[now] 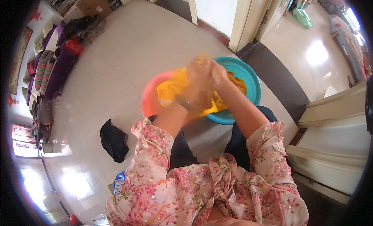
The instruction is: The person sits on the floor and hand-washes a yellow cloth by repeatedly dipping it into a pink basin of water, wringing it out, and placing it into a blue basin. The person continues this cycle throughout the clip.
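My left hand (198, 80) and my right hand (218, 73) are close together, both blurred, gripping a yellow cloth (172, 87). Part of the cloth bulges out to the left over a pink basin (148, 94), and more of it hangs below my wrists. A turquoise basin (254, 85) stands to the right, partly behind my right forearm. In it lies a darker yellow cloth (239, 83), partly hidden by that forearm. My fingers are too blurred to tell apart. A band circles my left wrist.
A black cloth (114, 140) lies on the tiled floor at the left, with a blue package (119, 181) nearer me. A purple sofa (61, 71) with cushions stands far left. Door frames (247, 21) and a dark threshold strip (282, 77) are at the right, beside a white door (329, 138).
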